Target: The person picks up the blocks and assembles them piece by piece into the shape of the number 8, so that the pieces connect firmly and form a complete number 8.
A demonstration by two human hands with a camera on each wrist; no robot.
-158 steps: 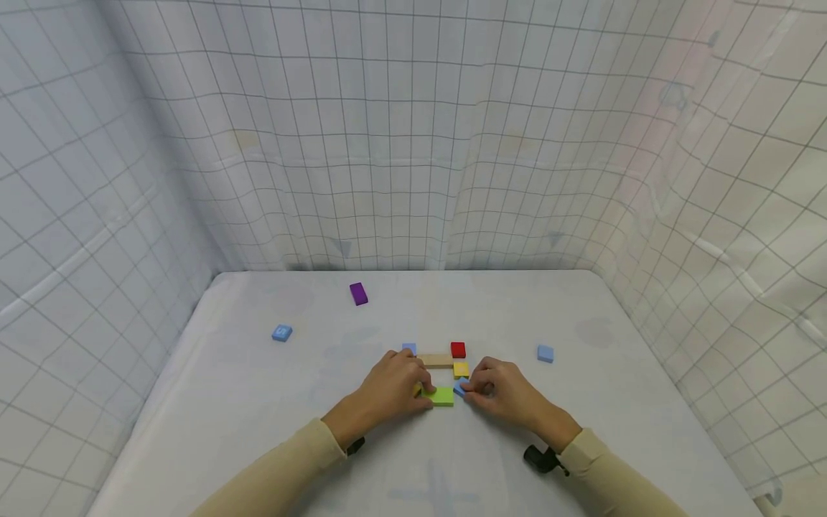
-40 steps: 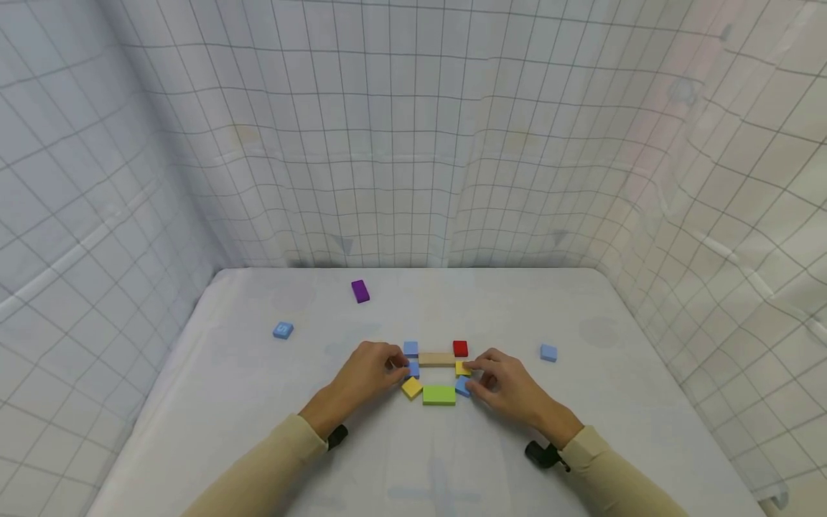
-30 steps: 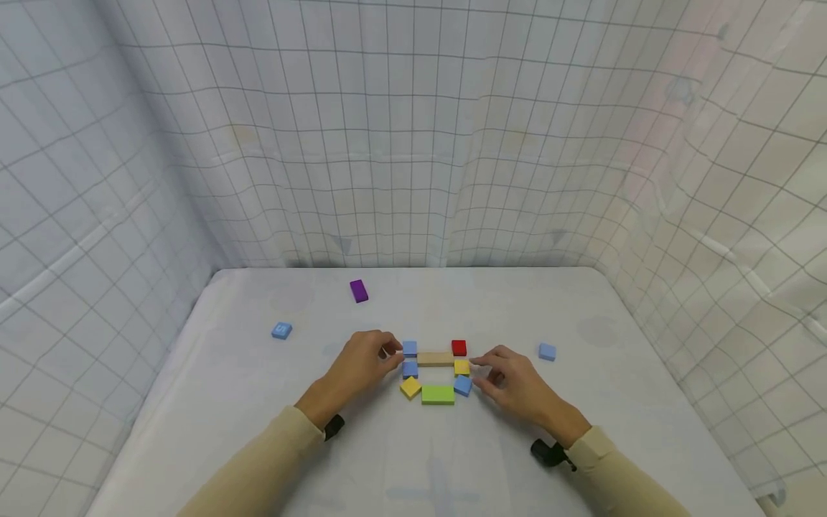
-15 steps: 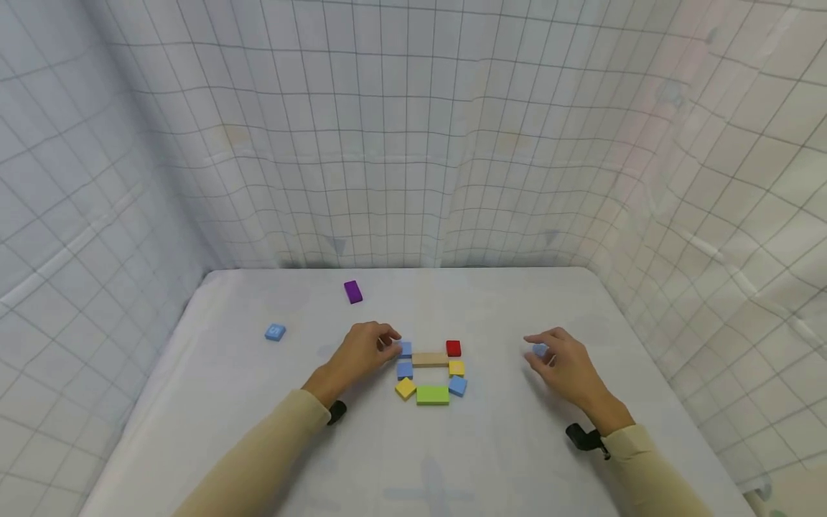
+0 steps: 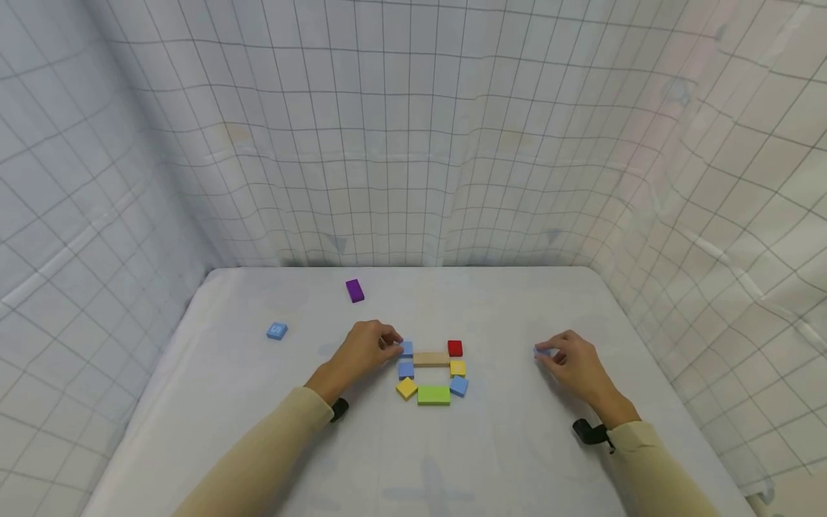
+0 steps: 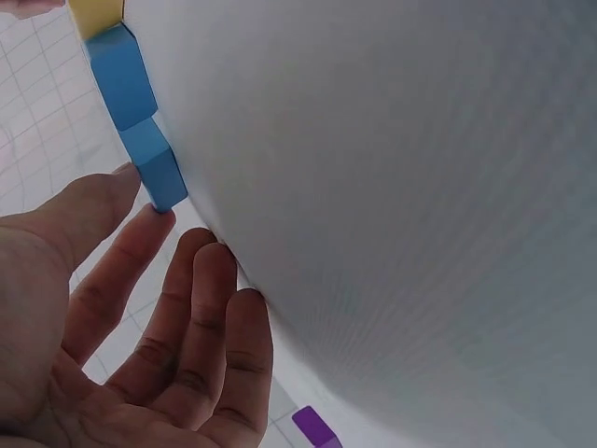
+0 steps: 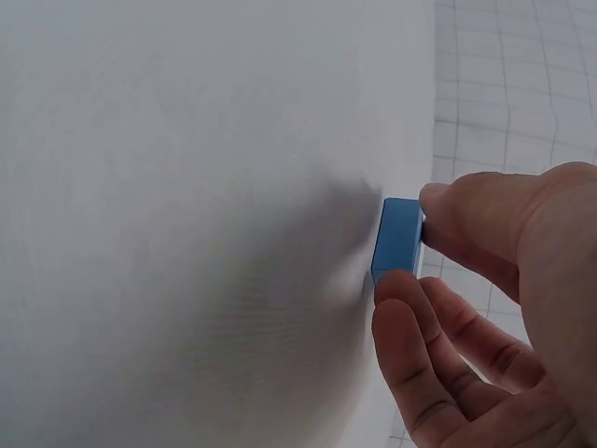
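Observation:
In the head view, my left hand [image 5: 363,353] is at the left end of the block arrangement. Its thumb and index finger pinch a corner of the upper-left blue block [image 6: 160,171]; the other fingers stay off it. Below that sits another blue block [image 5: 405,370], then a turned yellow block [image 5: 407,388]. Far to the right, my right hand [image 5: 576,368] pinches a separate blue block [image 7: 398,233] between thumb and fingers, low over the white tabletop. Fingers hide most of this block in the head view.
A wooden bar [image 5: 431,359], red block [image 5: 455,348], second yellow block [image 5: 457,368], tilted blue block [image 5: 459,385] and green block [image 5: 433,396] complete the central group. A purple block [image 5: 354,291] and a numbered blue block [image 5: 277,331] lie at left. Gridded curtains surround the table.
My right hand has left the yellow and blue blocks, moved right and closed on the far blue block. My left hand has shifted from the lower to the upper blue block.

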